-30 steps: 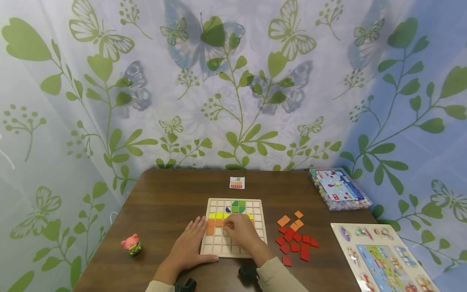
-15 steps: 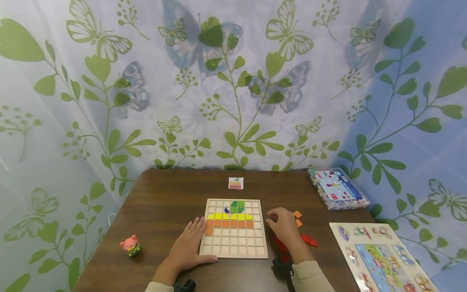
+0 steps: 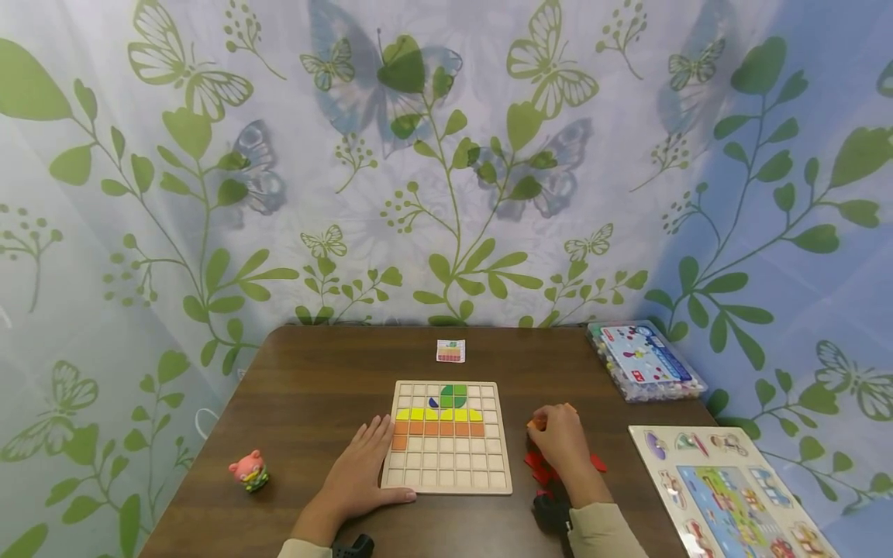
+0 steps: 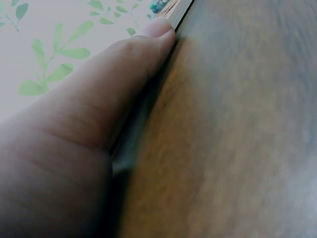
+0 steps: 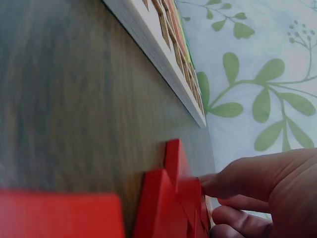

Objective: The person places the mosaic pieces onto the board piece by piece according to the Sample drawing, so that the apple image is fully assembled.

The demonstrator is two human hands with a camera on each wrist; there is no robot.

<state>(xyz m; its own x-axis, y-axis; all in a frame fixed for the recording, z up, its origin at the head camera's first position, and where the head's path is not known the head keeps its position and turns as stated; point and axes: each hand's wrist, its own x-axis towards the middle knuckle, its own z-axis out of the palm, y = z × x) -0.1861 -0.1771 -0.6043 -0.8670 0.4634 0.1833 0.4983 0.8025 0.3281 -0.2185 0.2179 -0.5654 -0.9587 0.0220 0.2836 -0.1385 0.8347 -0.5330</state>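
Observation:
A square wooden grid board (image 3: 446,469) lies in front of me in the head view. Green, blue, yellow and orange pieces fill part of its upper cells. My left hand (image 3: 354,463) rests spread at the board's left side, fingertips along that edge and thumb near the lower left corner. To the board's right, my right hand (image 3: 561,443) bends its fingers down over the loose pieces and pinches an orange tile (image 3: 537,424) at its fingertips. Red tiles (image 3: 539,467) lie beneath and beside this hand, partly hidden; in the right wrist view red tiles (image 5: 156,198) appear close below the thumb.
A small pattern card (image 3: 450,351) lies beyond the board. At the left stands a pink toy figure (image 3: 249,470). A clear box of beads (image 3: 649,361) sits at the back right, and a picture puzzle board (image 3: 732,496) lies at the right front.
My right hand has left the board, where the orange row now shows fully in view, and moved right onto the loose tiles. My left hand has stayed at the board's edge.

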